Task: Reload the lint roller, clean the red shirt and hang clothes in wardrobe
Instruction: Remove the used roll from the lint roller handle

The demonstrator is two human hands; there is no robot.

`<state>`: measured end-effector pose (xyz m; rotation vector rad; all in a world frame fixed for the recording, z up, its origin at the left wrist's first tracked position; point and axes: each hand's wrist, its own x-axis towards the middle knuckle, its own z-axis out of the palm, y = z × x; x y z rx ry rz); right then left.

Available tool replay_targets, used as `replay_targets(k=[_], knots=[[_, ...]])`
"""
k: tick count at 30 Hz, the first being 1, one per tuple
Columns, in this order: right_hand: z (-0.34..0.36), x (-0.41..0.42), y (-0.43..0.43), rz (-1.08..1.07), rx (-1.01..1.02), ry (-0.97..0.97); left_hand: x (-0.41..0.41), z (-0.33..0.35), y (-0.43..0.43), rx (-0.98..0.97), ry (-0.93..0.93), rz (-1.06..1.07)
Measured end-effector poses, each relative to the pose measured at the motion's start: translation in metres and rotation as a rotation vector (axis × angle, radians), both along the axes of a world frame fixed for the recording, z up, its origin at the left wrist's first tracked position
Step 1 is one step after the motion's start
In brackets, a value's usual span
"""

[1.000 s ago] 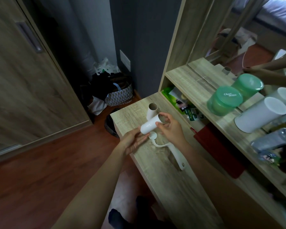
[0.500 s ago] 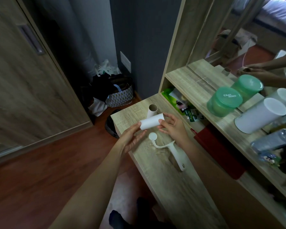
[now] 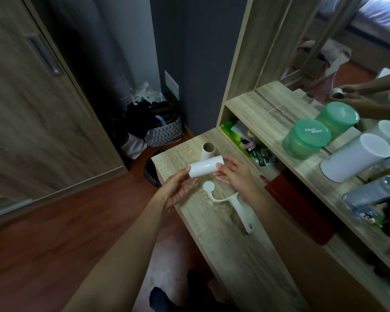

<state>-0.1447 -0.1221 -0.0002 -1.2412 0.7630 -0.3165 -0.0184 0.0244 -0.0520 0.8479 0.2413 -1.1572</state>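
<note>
The wardrobe (image 3: pixel 27 122) stands at the far left, door closed. The wooden counter (image 3: pixel 230 248) carries the roller handle (image 3: pixel 233 204), bare of any roll, lying flat. A red item (image 3: pixel 302 208) lies under the shelf; whether it is the shirt cannot be told. An empty cardboard core (image 3: pixel 207 152) stands upright behind the hands. The white refill (image 3: pixel 206 165) is held horizontal above the counter: left hand (image 3: pixel 176 188) at its left end, right hand (image 3: pixel 234 174) pinching its right end.
</note>
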Motion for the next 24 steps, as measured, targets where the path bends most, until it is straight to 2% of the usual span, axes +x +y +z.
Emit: replay_targets(k=[20,24], knots=[[0.01,0.005,0.004,-0.051,0.036,0.004,-0.001,0.003,-0.001,0.016,-0.068,0.035],[0.006,0.003,0.004,-0.087,0.081,0.01,-0.002,0.005,0.0,0.049,-0.145,0.012]])
